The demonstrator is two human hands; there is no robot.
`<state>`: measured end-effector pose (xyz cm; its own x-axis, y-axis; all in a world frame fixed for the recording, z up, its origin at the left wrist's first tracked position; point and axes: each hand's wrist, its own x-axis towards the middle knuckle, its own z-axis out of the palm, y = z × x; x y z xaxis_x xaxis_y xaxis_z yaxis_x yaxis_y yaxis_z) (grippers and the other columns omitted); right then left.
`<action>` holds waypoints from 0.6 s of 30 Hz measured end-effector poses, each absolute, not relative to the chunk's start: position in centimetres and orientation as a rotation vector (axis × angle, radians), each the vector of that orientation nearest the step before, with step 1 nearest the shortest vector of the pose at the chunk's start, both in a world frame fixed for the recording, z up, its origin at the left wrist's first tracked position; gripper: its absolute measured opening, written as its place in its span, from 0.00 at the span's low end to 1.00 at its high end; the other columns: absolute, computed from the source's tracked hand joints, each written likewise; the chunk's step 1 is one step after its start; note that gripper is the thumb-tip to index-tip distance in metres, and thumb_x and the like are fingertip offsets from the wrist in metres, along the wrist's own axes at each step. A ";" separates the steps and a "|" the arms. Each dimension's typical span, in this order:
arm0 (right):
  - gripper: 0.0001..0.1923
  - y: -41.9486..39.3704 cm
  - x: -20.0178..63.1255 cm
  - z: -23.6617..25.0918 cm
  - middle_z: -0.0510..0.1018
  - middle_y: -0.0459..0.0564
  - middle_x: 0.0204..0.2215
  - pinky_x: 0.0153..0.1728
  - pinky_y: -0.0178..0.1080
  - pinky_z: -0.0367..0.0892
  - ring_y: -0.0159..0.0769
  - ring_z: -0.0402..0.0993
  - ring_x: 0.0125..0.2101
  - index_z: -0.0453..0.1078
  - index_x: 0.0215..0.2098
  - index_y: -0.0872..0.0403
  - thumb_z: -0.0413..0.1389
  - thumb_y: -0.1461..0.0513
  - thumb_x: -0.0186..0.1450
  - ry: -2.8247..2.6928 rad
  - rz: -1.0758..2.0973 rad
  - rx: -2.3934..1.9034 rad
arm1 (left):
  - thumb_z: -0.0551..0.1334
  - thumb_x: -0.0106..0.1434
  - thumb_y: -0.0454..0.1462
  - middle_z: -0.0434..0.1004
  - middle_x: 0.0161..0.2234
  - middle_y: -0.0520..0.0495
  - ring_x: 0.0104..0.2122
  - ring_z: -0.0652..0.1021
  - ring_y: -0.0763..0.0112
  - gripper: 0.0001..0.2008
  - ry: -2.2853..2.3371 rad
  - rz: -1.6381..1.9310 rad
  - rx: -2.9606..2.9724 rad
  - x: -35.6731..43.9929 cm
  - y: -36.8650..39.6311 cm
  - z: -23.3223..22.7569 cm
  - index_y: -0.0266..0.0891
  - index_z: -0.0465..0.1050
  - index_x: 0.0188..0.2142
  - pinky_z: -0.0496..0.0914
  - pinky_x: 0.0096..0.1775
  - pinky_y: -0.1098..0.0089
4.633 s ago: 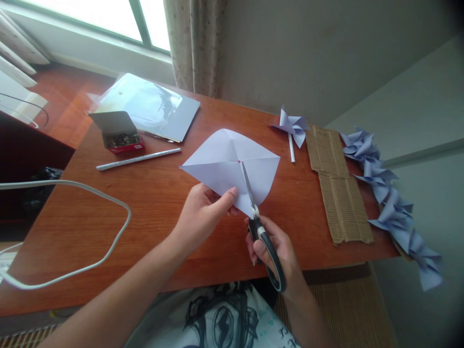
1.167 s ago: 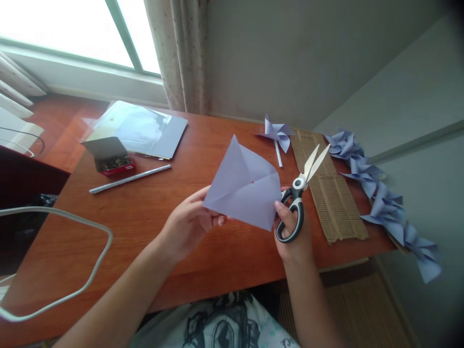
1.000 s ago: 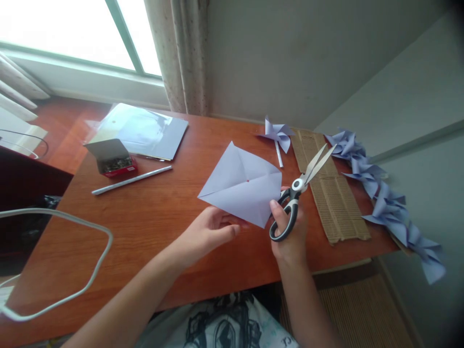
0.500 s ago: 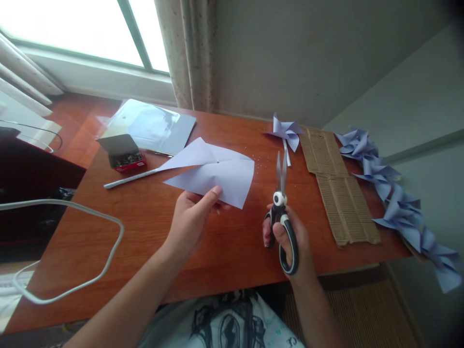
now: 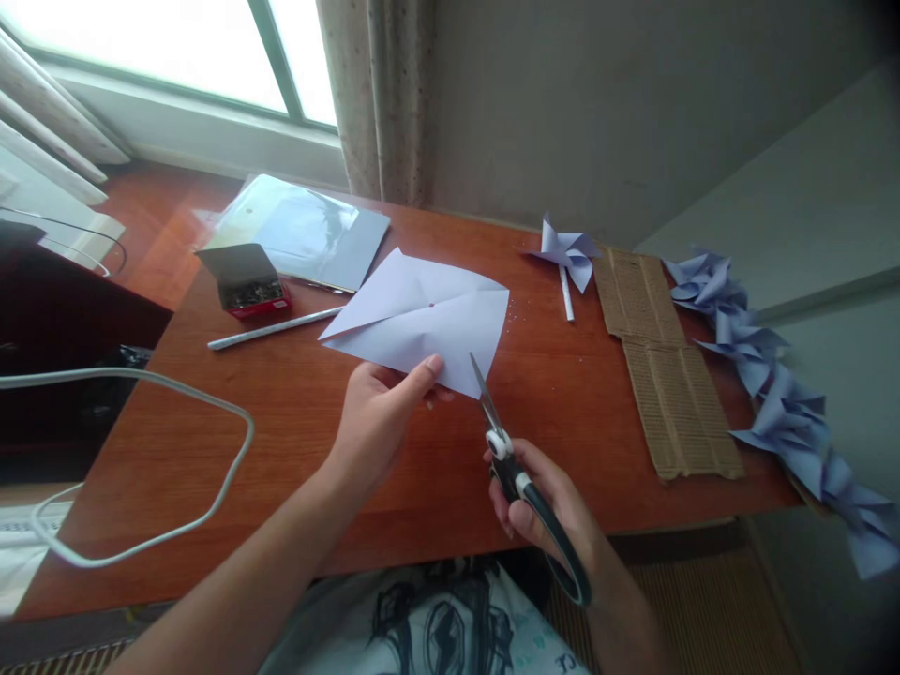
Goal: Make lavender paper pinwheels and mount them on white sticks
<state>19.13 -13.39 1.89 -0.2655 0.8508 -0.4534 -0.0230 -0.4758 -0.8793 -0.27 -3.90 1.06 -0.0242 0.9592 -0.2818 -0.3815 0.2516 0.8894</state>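
One left hand (image 5: 380, 412) and one right hand (image 5: 562, 486) show. There is one sheet (image 5: 414, 323) and one pair of scissors (image 5: 500, 444), with two blades (image 5: 487, 401). One pinwheel (image 5: 568, 251) lies apart; a row (image 5: 787, 412) holds at least four more, overlapping too much for an exact count. There are two sticks (image 5: 274, 328), one box (image 5: 271, 307), one folder (image 5: 366, 244), one white cable (image 5: 88, 563), one table (image 5: 422, 506), one window (image 5: 175, 47) and two curtains (image 5: 386, 103). Whether the cardboard (image 5: 675, 394) is one piece or two is unclear.

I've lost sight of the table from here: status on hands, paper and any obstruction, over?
Left hand pinching creased paper. Right hand holding scissors at the near corner. No obstruction visible there.
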 end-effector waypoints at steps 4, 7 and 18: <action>0.34 -13.1 18.7 1.8 0.69 0.44 0.29 0.29 0.35 0.56 0.30 0.61 0.27 0.65 0.54 0.53 0.64 0.41 0.60 -1.051 1.810 -1.347 | 0.72 0.58 0.39 0.80 0.23 0.50 0.24 0.75 0.74 0.09 1.111 1.177 0.746 -0.2 -4.0 0.8 0.35 0.78 0.28 0.67 0.28 0.75; 0.34 -13.1 18.6 1.7 0.70 0.44 0.29 0.29 0.35 0.56 0.30 0.62 0.27 0.65 0.53 0.53 0.64 0.41 0.60 -1.052 1.804 -1.335 | 0.72 0.58 0.39 0.80 0.23 0.50 0.24 0.75 0.74 0.09 1.124 1.154 0.794 0.0 -4.1 0.7 0.35 0.78 0.27 0.67 0.28 0.75; 0.33 -12.9 18.5 1.2 0.69 0.45 0.28 0.27 0.35 0.56 0.30 0.61 0.26 0.66 0.54 0.53 0.63 0.41 0.61 -1.084 1.791 -1.261 | 0.70 0.60 0.39 0.79 0.22 0.51 0.24 0.74 0.74 0.10 1.130 1.141 0.846 0.0 -4.1 0.9 0.35 0.77 0.26 0.67 0.28 0.75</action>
<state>18.52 -12.92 1.25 -0.2964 0.8750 -0.3828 -0.0664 -0.4187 -0.9057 0.00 -4.15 0.92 0.0280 0.9704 -0.2399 -0.2500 0.2392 0.9382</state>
